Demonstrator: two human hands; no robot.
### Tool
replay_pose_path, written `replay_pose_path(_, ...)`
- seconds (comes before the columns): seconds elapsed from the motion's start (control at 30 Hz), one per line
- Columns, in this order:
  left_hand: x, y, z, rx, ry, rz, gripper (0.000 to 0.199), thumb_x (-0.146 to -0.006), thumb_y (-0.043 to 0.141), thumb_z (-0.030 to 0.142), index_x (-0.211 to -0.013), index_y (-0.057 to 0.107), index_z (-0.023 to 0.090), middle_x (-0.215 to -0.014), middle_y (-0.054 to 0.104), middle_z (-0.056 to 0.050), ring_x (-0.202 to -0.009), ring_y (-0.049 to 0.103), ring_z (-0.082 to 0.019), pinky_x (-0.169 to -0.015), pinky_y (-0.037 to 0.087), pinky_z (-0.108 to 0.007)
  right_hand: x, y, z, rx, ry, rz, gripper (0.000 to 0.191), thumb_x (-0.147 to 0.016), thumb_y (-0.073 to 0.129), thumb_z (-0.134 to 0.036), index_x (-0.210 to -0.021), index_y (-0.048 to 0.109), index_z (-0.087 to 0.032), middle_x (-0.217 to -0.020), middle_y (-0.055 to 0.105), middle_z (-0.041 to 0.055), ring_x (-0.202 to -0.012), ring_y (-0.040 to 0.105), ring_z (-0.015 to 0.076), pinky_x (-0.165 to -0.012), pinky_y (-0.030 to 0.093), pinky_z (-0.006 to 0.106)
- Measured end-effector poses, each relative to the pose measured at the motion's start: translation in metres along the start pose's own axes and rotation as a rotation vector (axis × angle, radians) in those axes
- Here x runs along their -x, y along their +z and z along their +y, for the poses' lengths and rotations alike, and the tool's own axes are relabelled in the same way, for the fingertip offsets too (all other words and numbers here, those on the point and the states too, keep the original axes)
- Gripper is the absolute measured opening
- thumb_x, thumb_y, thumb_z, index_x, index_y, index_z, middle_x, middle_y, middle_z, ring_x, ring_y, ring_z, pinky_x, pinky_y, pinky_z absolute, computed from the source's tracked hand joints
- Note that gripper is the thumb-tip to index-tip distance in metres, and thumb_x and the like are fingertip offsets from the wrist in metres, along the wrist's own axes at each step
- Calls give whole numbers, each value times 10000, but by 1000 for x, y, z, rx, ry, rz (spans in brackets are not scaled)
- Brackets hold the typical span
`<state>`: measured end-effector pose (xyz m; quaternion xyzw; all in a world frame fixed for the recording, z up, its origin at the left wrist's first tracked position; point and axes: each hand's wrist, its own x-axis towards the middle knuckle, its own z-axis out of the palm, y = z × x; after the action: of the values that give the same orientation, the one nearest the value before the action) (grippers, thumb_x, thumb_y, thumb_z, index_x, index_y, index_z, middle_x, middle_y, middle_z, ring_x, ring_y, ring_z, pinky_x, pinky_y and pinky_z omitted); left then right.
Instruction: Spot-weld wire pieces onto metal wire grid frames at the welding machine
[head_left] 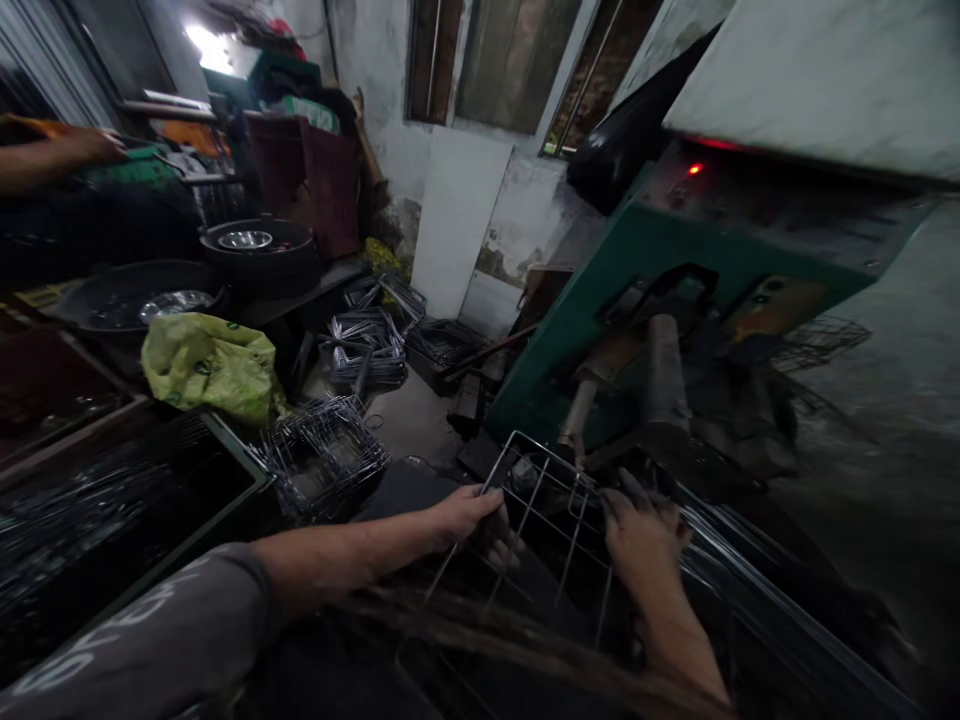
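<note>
A wire grid rack (531, 508) is tilted in front of a green machine (559, 330). My left hand (480, 520) grips the rack's left side, thumb on top and fingers below the wires. At the rack's right edge, beside a small wire loop, my right hand (643, 520) has its fingers bent; the fingertips are dark and blurred, and what they hold cannot be made out. The machine's metal electrode arms (666, 370) are just above and beyond the rack. A red light glows on the machine's front.
Stacked wire frames (326, 455) lie on the floor at the left, near a yellow-green bag (210, 368). A green-edged bin (240, 450) holds metal wires. Long rods (772, 570) lie at the right. Another person's arm (56, 160) shows at the upper left.
</note>
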<state>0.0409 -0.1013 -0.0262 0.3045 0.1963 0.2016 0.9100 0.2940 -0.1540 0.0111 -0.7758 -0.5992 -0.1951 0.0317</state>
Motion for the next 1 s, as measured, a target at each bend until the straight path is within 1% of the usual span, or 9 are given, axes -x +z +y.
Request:
replay_pose_path(0.1,-2,-1,-1,-13,19,1,508,-717,612,614,-837,452,147,-684,692,-138,-560,673,-250,-555,514,-353,0,5,2,-17,0,4,262,-886,447,-249,-965,696,-266,-1231,563,71,-1017,431,273,-754,345,411)
replay_pose_path(0.27,-13,-2,0,-14,19,-2,498,-734,583,618,-833,438,152,-662,685,-128,-562,672,-248,-565,513,-354,-7,-1,0,-40,-18,41,286,-882,416,-209,-953,690,-250,-1248,544,64,-1019,427,267,-760,346,418)
replay_pose_path(0.4,-19,0,2,-52,21,38,513,-717,597,625,-841,439,153,-642,681,-119,-542,665,-234,-574,514,-360,-15,4,8,-37,-40,1,302,-837,434,-169,-976,691,-247,-1238,547,61,-1010,426,266,-754,365,407)
replay_pose_path(0.5,-21,1,3,-54,26,30,537,-687,614,643,-830,445,153,-626,679,-114,-529,660,-229,-576,515,-361,-18,13,15,-20,-29,-43,311,-822,450,-181,-1005,691,-253,-1239,542,77,-1001,428,274,-748,375,419)
replay_pose_path(0.57,-21,1,2,-47,32,23,550,-671,621,652,-823,449,152,-638,683,-119,-530,662,-231,-572,515,-356,-19,15,15,-13,-16,-51,313,-833,443,-196,-1017,690,-250,-1249,534,81,-1025,421,278,-772,375,435)
replay_pose_path(0.67,-23,0,1,-34,44,26,541,-677,625,643,-826,448,154,-655,690,-124,-540,668,-238,-565,516,-349,-20,11,11,-26,-11,-53,313,-837,437,-202,-1018,688,-251,-1265,525,71,-1056,413,282,-793,381,449)
replay_pose_path(0.83,-24,-2,1,-9,41,28,553,-651,654,640,-817,464,148,-655,693,-129,-540,669,-238,-569,516,-349,-19,1,4,-48,13,-40,335,-835,407,-186,-998,692,-252,-1244,540,69,-1044,413,294,-764,379,449)
replay_pose_path(0.93,-23,-3,0,-8,48,27,538,-667,648,629,-812,469,143,-662,694,-131,-535,668,-234,-567,514,-345,-17,1,3,-42,8,-15,335,-853,391,-194,-972,699,-251,-1221,557,58,-1028,412,286,-770,354,433)
replay_pose_path(1.0,-24,-5,-2,-16,51,27,521,-697,619,626,-817,469,142,-670,695,-131,-537,668,-233,-558,512,-337,-17,3,2,-30,20,-11,326,-876,391,-215,-942,709,-245,-1154,589,81,-1009,408,290,-759,341,429)
